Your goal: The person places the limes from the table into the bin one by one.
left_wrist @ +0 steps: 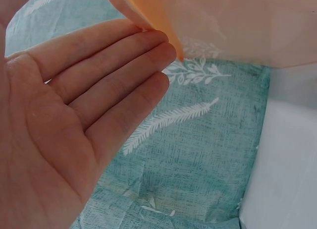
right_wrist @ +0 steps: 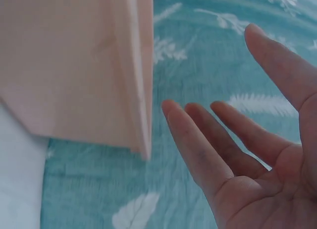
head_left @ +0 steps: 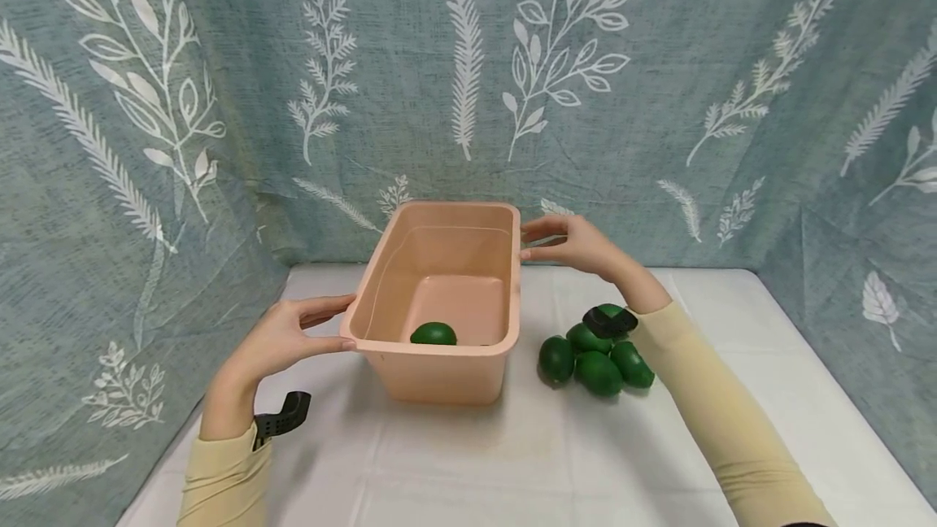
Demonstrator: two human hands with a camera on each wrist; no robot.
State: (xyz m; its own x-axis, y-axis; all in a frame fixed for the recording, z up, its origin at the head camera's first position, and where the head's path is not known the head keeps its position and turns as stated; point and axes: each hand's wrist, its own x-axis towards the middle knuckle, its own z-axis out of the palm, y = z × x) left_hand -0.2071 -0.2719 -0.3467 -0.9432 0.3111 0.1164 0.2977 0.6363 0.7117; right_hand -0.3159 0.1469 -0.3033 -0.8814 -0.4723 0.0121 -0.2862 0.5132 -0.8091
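Observation:
A peach plastic tub (head_left: 439, 372) stands on the table, its long sides running away from me. One dark green oval fruit (head_left: 433, 333) lies inside near the front wall, partly hidden by the rim. At the tub's left side, near the front corner, my left hand (head_left: 281, 336) has straight fingers, with fingertips (left_wrist: 161, 53) right at the rim. My right hand (head_left: 574, 244) is at the far right side, fingers extended and spread from the thumb. In the right wrist view its fingertips (right_wrist: 171, 106) show a gap from the tub wall (right_wrist: 74, 65).
Several dark green oval fruits (head_left: 599, 372) sit in a cluster right of the tub, partly under my right wrist. White cloth covers the table (head_left: 454, 462). A teal leaf-patterned curtain (head_left: 410, 63) closes off the back and sides.

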